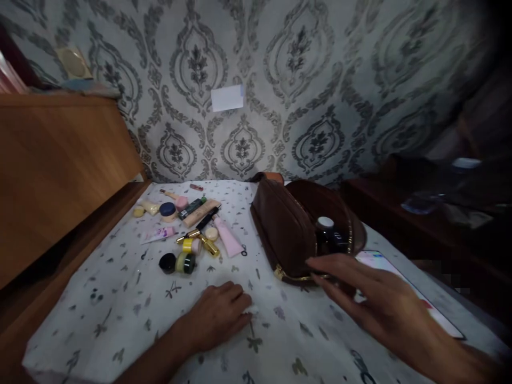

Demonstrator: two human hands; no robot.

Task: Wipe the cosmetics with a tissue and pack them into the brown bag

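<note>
A brown zip pouch [285,226] lies open on a patterned white cloth [128,298], with a dark white-capped bottle [326,233] inside it. My right hand [372,298] hovers by the pouch's near open end, fingers stretched out and holding nothing. My left hand [218,314] rests on the cloth in front of the pouch with fingers curled under, empty. Several small cosmetics [188,229] lie scattered to the left: tubes, jars, lipsticks and a pink tube [229,238].
A phone [400,282] with a lit screen lies right of the pouch under my right hand. A wooden cabinet [60,170] stands at the left. Patterned wallpaper is behind. Dark furniture with a bottle [440,186] sits at the right.
</note>
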